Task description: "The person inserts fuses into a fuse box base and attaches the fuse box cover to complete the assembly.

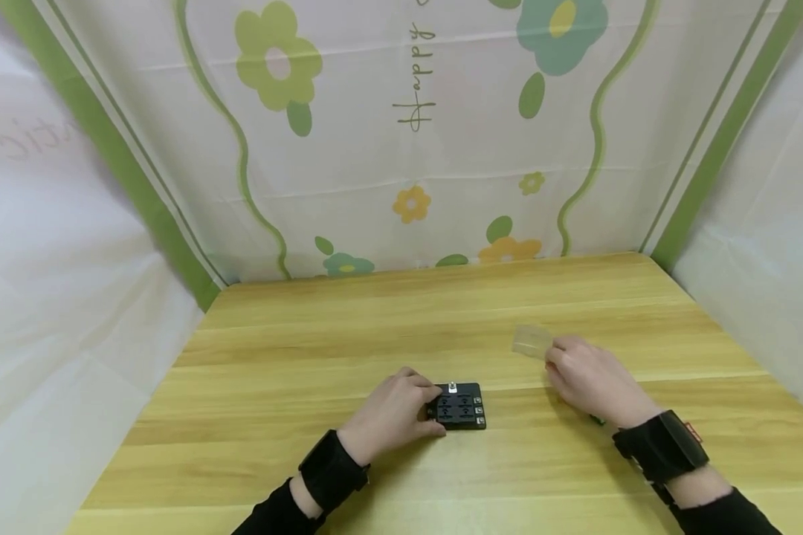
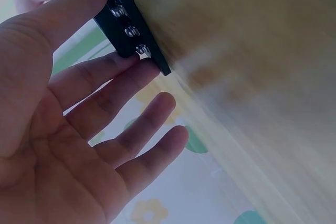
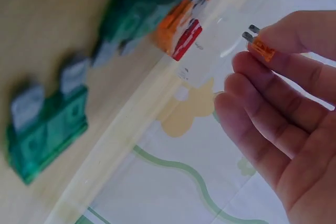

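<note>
A black fuse block with metal screw terminals lies on the table. My left hand grips its left end, thumb on the near side and fingers on the far side. In the left wrist view, the thumb and two fingers touch the block, while the other two fingers stay apart from it. To the right, my right hand pinches a small orange blade fuse between thumb and index finger. The fuse's two metal prongs stick out past the fingertips. The head view hides this fuse behind the hand.
A clear plastic cover lies just beyond my right hand. Green blade fuses, an orange fuse and a red one lie on the wooden table. A flowered cloth hangs behind the table.
</note>
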Available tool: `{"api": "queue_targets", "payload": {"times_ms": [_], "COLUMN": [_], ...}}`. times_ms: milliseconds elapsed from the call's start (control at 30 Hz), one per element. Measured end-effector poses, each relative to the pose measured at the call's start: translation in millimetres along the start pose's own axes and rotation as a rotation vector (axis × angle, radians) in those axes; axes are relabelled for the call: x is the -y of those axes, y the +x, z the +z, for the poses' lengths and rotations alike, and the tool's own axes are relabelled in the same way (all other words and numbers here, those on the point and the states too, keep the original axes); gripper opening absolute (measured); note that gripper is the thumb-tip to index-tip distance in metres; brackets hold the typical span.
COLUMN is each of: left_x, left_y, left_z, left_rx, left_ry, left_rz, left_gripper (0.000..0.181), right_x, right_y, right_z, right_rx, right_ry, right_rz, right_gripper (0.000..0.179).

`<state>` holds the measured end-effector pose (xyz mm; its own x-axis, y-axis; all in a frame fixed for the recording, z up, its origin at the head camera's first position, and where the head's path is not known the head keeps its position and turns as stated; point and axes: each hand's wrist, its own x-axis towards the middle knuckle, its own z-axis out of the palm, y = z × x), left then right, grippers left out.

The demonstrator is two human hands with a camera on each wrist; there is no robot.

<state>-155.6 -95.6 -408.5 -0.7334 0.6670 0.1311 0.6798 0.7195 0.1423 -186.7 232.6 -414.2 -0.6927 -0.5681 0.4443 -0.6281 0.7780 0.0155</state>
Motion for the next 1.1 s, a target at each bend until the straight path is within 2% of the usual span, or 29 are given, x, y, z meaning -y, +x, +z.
{"api": "queue_targets", "payload": {"times_ms": [267,567,767,1100], "left_x": [3.2,3.7,3.0,3.1], "left_y": [0.6,1.0,0.0,-0.3], "left_z": [-1.4,-5.0,-4.6,-2.4], "left_rx": [-0.006,0.011,0.012,0.015], "left_ry": [-0.029,-0.050,-0.042,-0.037], "left_rz": [0.002,-0.029,-0.045,-0.057], "left_gripper": [0.057,0.058,0.060,0.062], "right_x": [3,8,10,12], "right_y": [1.7,2.5,3.5,2.6], "right_z": [-2,-4,-4,-6], "right_rx": [-0.007,-0.053,-0.080,-0.078], "right_ry": [0.034,0.036,0.045,0.056], "right_rz": [0.041,-0.016,-0.020,-0.015], "right_gripper": [0.005,0.018,0.015,0.015]}}
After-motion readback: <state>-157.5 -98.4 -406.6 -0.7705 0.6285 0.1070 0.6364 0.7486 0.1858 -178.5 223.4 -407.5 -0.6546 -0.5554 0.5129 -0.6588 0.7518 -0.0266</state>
